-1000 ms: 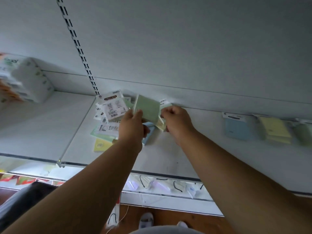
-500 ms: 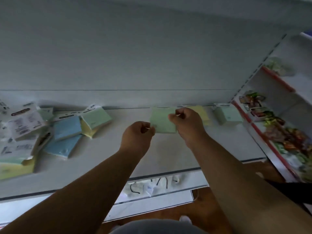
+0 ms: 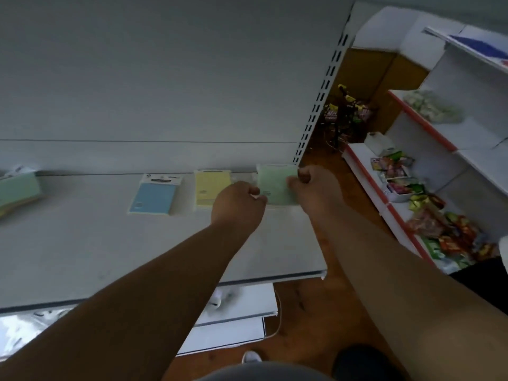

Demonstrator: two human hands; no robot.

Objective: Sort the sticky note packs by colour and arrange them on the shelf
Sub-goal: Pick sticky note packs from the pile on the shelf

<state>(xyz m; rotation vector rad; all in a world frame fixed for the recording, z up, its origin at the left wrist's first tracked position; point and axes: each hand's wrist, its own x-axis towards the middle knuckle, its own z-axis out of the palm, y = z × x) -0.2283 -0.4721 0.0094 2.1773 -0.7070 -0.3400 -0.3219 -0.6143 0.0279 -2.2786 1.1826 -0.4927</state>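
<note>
A green sticky note pack (image 3: 275, 185) sits at the far right end of the white shelf (image 3: 110, 243), against the back panel. My left hand (image 3: 237, 204) pinches its lower left corner and my right hand (image 3: 310, 185) grips its right edge. To its left lie a yellow pack (image 3: 210, 189) and then a blue pack (image 3: 155, 196), each apart from the others. At the far left edge, a green pack (image 3: 18, 189) tops a blurred pile of unsorted packs.
A perforated shelf upright (image 3: 319, 105) stands just behind the green pack. To the right, red-edged shelves (image 3: 412, 119) hold snack packets (image 3: 439, 224). Below the shelf's front edge is a lower shelf (image 3: 242, 303) and wooden floor (image 3: 316, 312).
The view and both hands have swung right along the shelf. The green pack, lifted from the pile at left, now rests at the shelf's right end beside the yellow pack.
</note>
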